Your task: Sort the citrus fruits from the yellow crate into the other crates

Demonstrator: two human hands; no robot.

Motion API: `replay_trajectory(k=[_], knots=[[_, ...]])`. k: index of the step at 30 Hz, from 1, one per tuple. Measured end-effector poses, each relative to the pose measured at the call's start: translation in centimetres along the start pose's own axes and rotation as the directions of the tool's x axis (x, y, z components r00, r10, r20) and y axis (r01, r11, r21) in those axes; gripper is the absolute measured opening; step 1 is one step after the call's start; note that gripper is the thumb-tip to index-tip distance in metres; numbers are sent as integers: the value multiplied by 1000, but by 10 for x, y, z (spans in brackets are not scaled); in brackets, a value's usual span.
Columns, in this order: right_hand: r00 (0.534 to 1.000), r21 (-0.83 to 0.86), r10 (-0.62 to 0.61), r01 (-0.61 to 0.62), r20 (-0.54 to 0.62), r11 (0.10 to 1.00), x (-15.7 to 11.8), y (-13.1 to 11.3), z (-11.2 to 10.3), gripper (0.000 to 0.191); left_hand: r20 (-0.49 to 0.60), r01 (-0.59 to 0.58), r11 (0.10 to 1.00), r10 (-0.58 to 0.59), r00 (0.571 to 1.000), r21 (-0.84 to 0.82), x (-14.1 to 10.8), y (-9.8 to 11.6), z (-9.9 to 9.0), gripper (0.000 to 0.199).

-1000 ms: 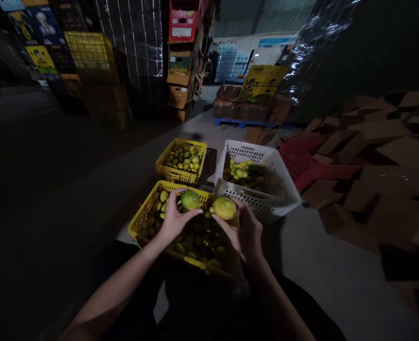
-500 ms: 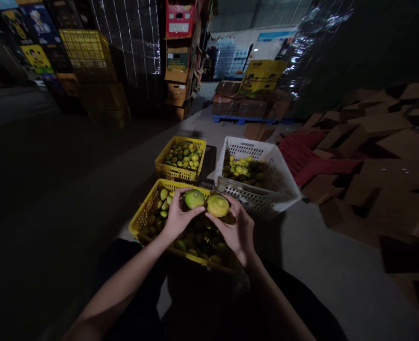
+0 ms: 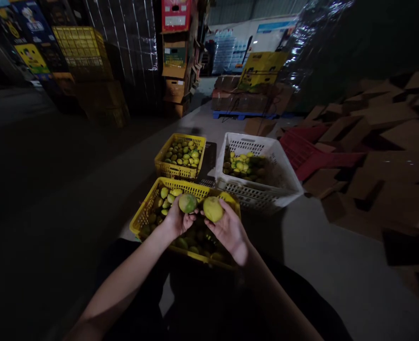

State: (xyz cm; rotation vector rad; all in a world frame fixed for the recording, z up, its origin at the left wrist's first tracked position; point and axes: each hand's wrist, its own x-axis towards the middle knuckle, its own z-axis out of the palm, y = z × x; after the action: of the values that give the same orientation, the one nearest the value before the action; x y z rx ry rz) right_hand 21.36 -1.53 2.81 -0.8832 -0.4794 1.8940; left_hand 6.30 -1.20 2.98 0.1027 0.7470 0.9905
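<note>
Two bare forearms reaching forward from bottom of frame, converging over near yellow crate [image 3: 143, 215]. Left hand [image 3: 175, 221] palm up-ish, fingers curled round green fruit [image 3: 187, 202]; grip closed on it, thumb side toward the other hand. Right hand [image 3: 227, 231] angled in from the right, fingers wrapped under and behind yellow fruit [image 3: 212, 209]; grip closed on it too. Both fruits held just beside each other, nearly touching, above middle of near yellow crate. Green fruit round, dull green with paler patch; yellow fruit round to slightly oval, pale yellow, smooth-looking. Fingertips of both hands close together below the fruits.

Near yellow crate on floor [image 3: 337, 265], perforated plastic, filled with mixed green and yellowish fruit, mostly in shadow under the hands. Just behind it, far yellow crate [image 3: 163, 166], smaller in view, heaped with green-yellow fruit. Right of that, white crate [image 3: 287, 182], slotted walls, partly filled with yellow-green fruit at its left end. Dark flat panel between far yellow crate and white crate, unclear what.

Further right, red crate [image 3: 301, 156] lying tilted among flattened cardboard boxes [image 3: 390, 137]. Further back, blue pallet [image 3: 243, 115] carrying brown cartons and a yellow box. Left background, stacked crates and cartons [image 3: 84, 57], wrapped stacks, dim.
</note>
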Motion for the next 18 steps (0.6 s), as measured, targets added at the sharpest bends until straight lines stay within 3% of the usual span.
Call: replay_trajectory(k=[4,7,9,13,15,18], knots=[[1000,48,4,-3,-18,999,-2,-3,3,13,-11,-59,998,58,998,-24,0,1,1,53],[999,37,-8,10,-50,999,-4,-3,3,12,-6,-163,985,162,987,-56,-3,2,1,44],[998,64,-23,26,-59,998,-3,-1,2,13,30,-173,982,175,984,-72,-4,2,0,41],[998,72,-13,9,56,997,2,2,-1,26,107,-166,978,180,978,-128,-3,0,-1,29],[997,50,-6,2,73,999,4,4,-3,24,72,-193,969,206,976,-154,-1,-2,-1,20],[1000,34,24,-24,6,999,8,7,-8,16,-13,-184,954,186,982,-237,2,-2,-4,22]])
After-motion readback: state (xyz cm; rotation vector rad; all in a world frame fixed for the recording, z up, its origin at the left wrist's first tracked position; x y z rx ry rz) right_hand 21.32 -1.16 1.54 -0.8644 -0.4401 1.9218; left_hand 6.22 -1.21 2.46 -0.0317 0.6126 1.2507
